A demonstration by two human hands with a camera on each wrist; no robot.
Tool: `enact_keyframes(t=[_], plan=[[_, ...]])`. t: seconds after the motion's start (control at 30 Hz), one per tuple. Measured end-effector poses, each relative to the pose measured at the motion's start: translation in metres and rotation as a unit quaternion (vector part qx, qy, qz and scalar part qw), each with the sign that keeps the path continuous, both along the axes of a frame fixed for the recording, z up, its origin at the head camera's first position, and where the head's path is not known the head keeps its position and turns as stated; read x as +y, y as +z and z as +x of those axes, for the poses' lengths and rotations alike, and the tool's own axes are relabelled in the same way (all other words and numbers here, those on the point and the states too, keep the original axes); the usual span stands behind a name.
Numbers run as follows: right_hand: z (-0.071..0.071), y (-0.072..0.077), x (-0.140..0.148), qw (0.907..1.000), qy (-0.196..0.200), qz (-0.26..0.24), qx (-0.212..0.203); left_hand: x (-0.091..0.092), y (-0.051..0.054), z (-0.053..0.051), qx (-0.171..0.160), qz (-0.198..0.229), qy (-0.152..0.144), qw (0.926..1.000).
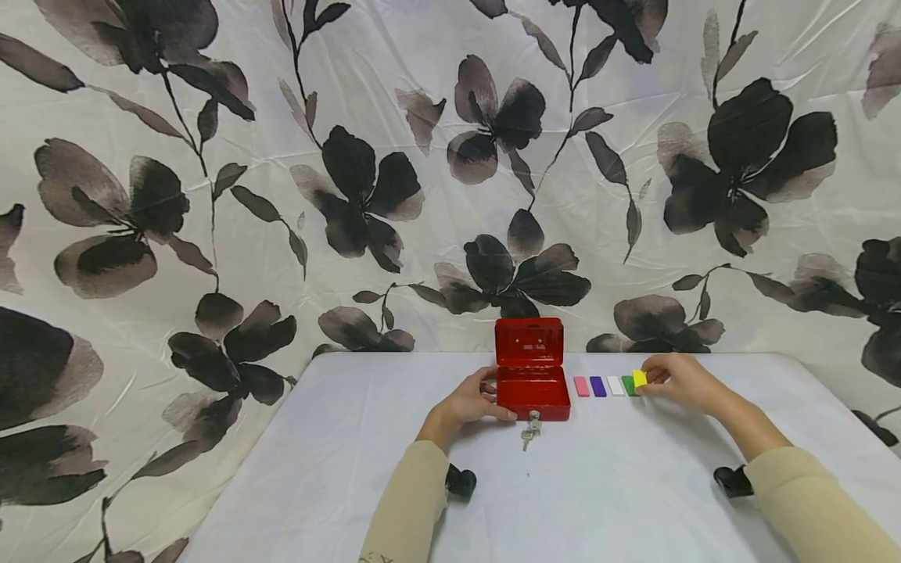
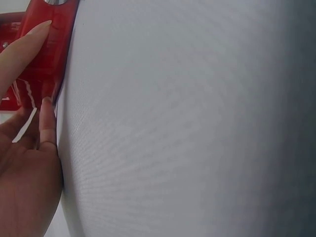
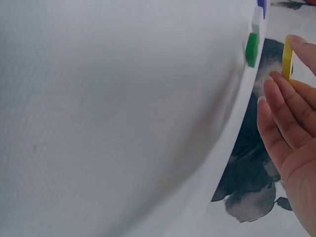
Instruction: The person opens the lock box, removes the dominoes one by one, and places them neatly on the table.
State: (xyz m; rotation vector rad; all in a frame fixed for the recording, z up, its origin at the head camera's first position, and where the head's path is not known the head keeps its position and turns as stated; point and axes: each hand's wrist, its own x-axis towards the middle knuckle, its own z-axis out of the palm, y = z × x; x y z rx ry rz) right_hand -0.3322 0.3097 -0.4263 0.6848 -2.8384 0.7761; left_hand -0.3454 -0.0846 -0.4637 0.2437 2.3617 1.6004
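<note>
A small red metal cash box (image 1: 552, 412) stands at the back of the table with its lid (image 1: 529, 356) raised. My left hand (image 1: 466, 400) grips the left side of the box, the thumb at its front corner and the other fingers along the side wall. A ring with keys (image 1: 528, 435) hangs from the front lock. In my right hand (image 1: 688, 383), thumb and fingertips pinch a thin yellow block (image 3: 287, 59), which the right wrist view shows raised off the table. Close to it lies a green block (image 1: 629, 386), partly hidden by the yellow one in the head view.
Left of the green block, a white block (image 1: 615, 385), a purple block (image 1: 597, 386) and a pink block (image 1: 581, 386) lie in a row beside the box. A white cloth covers the table (image 1: 598, 493). Behind it hangs a flower-printed curtain (image 1: 436, 203).
</note>
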Motion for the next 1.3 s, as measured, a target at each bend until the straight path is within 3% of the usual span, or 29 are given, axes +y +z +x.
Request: enact_keyframes(t=[0.67, 1.3], plan=[[-0.011, -0.013, 0.015, 0.9978, -0.037, 0.029, -0.047, 0.001, -0.001, 0.000, -0.003, 0.000, 0.006, 1.0000], [-0.016, -0.014, 0.014, 0.9964, -0.009, 0.037, -0.075, 0.000, -0.003, -0.002, -0.004, 0.004, 0.000, 1.0000]])
